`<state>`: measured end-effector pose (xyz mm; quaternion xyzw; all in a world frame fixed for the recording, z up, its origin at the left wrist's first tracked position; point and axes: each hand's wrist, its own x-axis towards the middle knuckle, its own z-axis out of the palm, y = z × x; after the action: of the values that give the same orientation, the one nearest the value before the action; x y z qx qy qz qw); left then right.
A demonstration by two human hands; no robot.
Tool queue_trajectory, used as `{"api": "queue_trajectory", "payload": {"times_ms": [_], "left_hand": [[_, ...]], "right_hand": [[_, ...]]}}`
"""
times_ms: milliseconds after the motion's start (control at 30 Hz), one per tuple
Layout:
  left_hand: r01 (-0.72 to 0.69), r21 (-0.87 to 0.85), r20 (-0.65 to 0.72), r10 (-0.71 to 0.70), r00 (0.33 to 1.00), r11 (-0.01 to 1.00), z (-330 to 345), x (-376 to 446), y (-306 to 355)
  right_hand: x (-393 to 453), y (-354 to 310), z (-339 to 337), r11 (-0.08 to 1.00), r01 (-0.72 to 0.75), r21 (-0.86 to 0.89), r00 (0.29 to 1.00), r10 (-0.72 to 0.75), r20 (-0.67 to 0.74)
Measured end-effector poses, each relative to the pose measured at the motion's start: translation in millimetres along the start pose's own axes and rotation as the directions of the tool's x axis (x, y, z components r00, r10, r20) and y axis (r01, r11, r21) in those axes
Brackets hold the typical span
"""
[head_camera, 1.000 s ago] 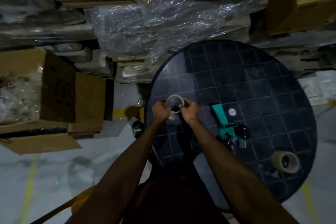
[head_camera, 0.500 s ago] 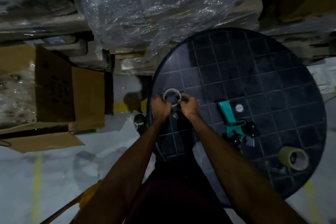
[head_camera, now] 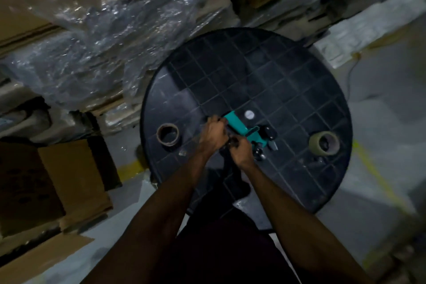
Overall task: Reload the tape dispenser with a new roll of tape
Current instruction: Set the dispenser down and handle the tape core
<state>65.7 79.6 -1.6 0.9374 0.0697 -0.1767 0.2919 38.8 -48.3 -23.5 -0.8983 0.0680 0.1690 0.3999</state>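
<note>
Here both hands meet near the middle of the round dark tabletop (head_camera: pixel 288 71), which has a grid pattern on its surface. The left hand (head_camera: pixel 213 135) lies with its fingers (head_camera: pixel 217 120) curled at the near end of the teal handle of the tape dispenser (head_camera: pixel 244 130); they touch the handle, but the picture is dim and blurred, so I cannot tell if they really grip it. The right hand (head_camera: pixel 241 152) is just beside the left one, a little nearer to the person, and its fingers are bent around something small and dark at the lower side of the dispenser; what this is, and how firmly it is held, I cannot tell. The dispenser lies flat on the tabletop, its handle pointing away and to the left of the fingers, its black roller parts to the right of them. An empty brown tape core (head_camera: pixel 168 135) stands on the tabletop to the left of the left fingers, apart from them, near the edge. A full roll of pale tape (head_camera: pixel 323 144) lies on its side well to the right of the right fingers, near the opposite edge. Beyond the tabletop there are cardboard boxes (head_camera: pixel 57 182) and crumpled clear plastic wrap (head_camera: pixel 110 37).
</note>
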Motion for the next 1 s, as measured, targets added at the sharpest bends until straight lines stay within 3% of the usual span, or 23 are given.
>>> {"api": "queue_trajectory", "payload": {"times_ms": [167,300,433,567,700,833,1000], "left_hand": [[-0.296,0.273,0.157,0.261,0.953,0.915,34.7,30.3,44.3],[-0.338,0.518,0.273,0.222,0.936,0.786,56.5,38.8,52.8],[-0.299,0.632,0.248,0.179,0.952,0.715,58.9,32.3,46.2],[-0.248,0.644,0.248,0.109,0.962,0.723,59.0,19.7,32.6],[-0.109,0.54,0.206,-0.005,0.979,0.834,63.4,4.4,29.0],[0.025,0.394,0.165,-0.097,0.981,0.919,67.2,-7.3,31.0],[0.05,0.41,0.152,-0.122,0.981,0.911,69.4,-9.4,34.5]], "right_hand": [[4.4,56.8,-28.2,0.997,-0.071,0.033,0.997,0.071,-0.009],[0.9,52.4,-52.0,0.997,-0.081,0.014,0.996,0.08,0.026],[5.6,58.4,-58.6,0.998,-0.058,-0.026,0.995,0.06,0.075],[12.9,55.9,-72.2,0.998,0.017,-0.059,0.995,-0.011,0.102],[25.4,46.4,-76.3,0.985,0.134,-0.112,0.985,-0.12,0.123],[36.2,47.4,-66.2,0.976,0.12,-0.181,0.987,-0.097,0.128],[39.3,46.0,-67.1,0.974,0.135,-0.183,0.981,-0.106,0.161]]}}
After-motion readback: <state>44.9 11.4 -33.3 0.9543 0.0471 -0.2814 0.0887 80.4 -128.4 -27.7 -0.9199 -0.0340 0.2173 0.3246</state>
